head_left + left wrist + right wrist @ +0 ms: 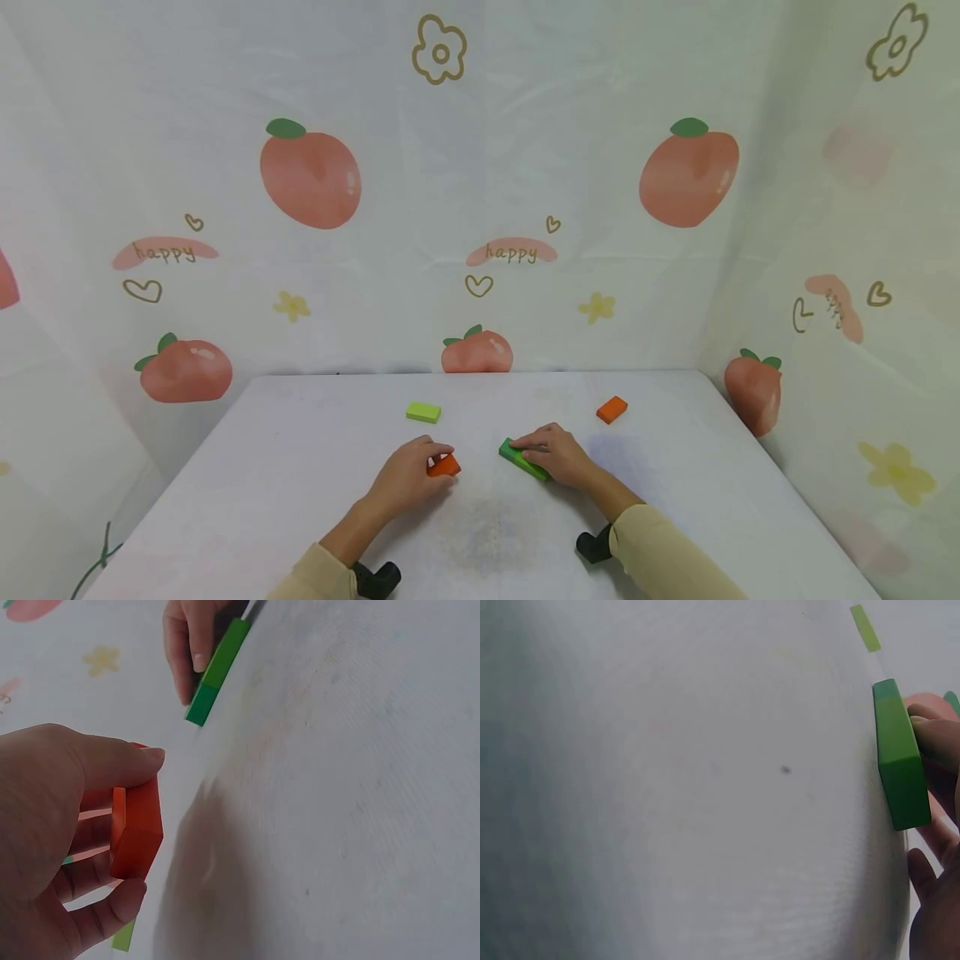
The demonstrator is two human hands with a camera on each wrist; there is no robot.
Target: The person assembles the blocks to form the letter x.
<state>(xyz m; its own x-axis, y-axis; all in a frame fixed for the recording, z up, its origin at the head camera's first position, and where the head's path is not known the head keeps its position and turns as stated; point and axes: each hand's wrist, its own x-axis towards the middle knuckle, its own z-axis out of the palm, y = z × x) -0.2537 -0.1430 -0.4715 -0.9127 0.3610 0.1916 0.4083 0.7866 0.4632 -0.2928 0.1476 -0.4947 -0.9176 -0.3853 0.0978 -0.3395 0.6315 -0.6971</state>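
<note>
Orange block [141, 825] sits pinched between thumb and fingers of your left hand [408, 475]; at three o'clock in the head view, your right hand [561, 458] touches the two-tone green bar [218, 671], long axis ten-to-four, grip unclear

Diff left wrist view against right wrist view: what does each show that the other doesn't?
Only left wrist: the left hand gripping an orange block.
Only right wrist: the end face of the green blocks that points toward that camera.
Both: those green blocks, the right hand on them, and a lime block.
</note>
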